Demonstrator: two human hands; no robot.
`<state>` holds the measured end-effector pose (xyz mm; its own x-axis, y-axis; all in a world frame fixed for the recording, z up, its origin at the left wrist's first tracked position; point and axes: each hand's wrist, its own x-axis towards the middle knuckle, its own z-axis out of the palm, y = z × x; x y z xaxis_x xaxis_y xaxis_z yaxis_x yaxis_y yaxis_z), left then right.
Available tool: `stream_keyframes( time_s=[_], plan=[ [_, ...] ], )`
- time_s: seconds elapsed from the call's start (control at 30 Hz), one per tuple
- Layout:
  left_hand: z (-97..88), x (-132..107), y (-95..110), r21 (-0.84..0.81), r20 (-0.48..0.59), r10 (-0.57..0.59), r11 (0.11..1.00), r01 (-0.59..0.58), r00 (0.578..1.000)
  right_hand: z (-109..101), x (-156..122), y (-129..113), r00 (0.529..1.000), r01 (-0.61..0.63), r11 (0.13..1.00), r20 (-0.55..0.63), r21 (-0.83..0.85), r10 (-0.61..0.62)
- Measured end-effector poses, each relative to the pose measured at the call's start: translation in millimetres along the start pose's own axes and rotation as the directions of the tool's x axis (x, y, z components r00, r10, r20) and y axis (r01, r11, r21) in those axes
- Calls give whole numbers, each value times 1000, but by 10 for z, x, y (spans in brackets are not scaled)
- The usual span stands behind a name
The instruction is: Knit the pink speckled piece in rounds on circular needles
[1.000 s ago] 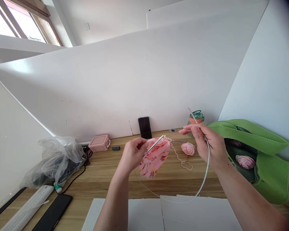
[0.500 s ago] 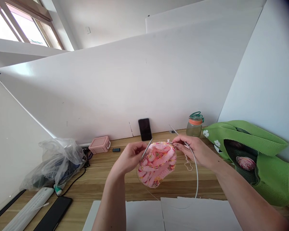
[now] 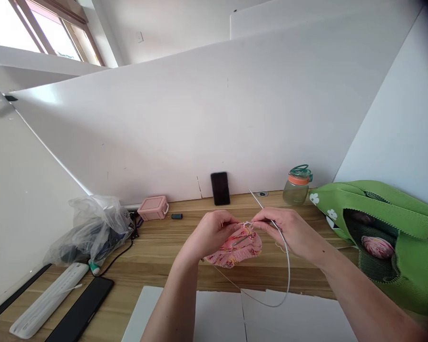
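Observation:
A piece of pink knitting (image 3: 245,254) flecked with yellow and red hangs between my hands above the desk. My left hand (image 3: 214,236) is closed on its upper left edge. At the upper right edge, the fingers of my right hand (image 3: 284,225) pinch close to the stitches and hold a grey knitting needle (image 3: 256,198), whose tip points up and left. A pale cable (image 3: 288,270) loops down from that hand and back toward the knitting's left side. Another needle end (image 3: 241,240) lies across the front of the knitting. My fingers partly hide the stitches between them.
Behind my hands are a phone (image 3: 220,189) leaning on the partition, a jar (image 3: 295,191) and a pink box (image 3: 153,208). A green bag (image 3: 406,209) with a yarn ball (image 3: 378,247) stands right. Left are a plastic bag (image 3: 92,228), power strip (image 3: 52,299) and black phone (image 3: 82,308).
My hands have come closer together at the knitting's top edge. The left-hand needle end now lies across the knitting's front, and the cable's loop hangs differently. The view has shifted slightly.

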<state>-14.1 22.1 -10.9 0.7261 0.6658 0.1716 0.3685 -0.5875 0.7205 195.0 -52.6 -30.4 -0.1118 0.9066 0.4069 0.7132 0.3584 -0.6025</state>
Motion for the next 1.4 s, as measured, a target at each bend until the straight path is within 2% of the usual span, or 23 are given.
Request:
stream_keyframes(
  time_s=[0.17, 0.47, 0.6, 0.83, 1.0, 1.1, 1.2, 1.27, 1.33, 1.4],
  plan=[
    [-18, 3, 19, 21, -47, -51, 998, 52, 998, -54, -2, 20, 998, 34, 996, -62, 81, -29],
    [-14, 33, -55, 49, -190, -108, 992, 119, 976, -136, -16, 34, 989, 14, 1000, -150, 4, -13],
    [-30, 28, -81, 50, -214, -123, 989, 137, 969, -149, -21, 47, 986, -10, 999, -167, 51, 18],
    [-76, 11, -106, 40, -228, -93, 994, 104, 969, -159, -10, 101, 975, -92, 981, -186, 172, 124],
    [-114, 10, -108, 29, -264, -128, 990, 141, 956, -262, -17, 151, 932, -187, 958, -269, 216, 243],
    [-124, 16, -130, -37, -329, -155, 988, 151, 931, -376, -29, 237, 920, -228, 959, -285, 166, 268],
    [-117, 15, -151, -98, -370, -149, 988, 121, 917, -440, -23, 337, 935, -247, 969, -258, 11, 242],
    [-102, 10, -154, -124, -373, -141, 987, 101, 917, -417, -10, 363, 932, -237, 971, -288, -25, 220],
    [-80, 4, -145, -152, -361, -126, 986, 75, 924, -338, 3, 333, 930, -202, 978, -304, 49, 207],
    [-56, -1, -124, -196, -343, -111, 980, 44, 933, -221, 15, 251, 951, -158, 977, -244, 145, 189]
  ],
)
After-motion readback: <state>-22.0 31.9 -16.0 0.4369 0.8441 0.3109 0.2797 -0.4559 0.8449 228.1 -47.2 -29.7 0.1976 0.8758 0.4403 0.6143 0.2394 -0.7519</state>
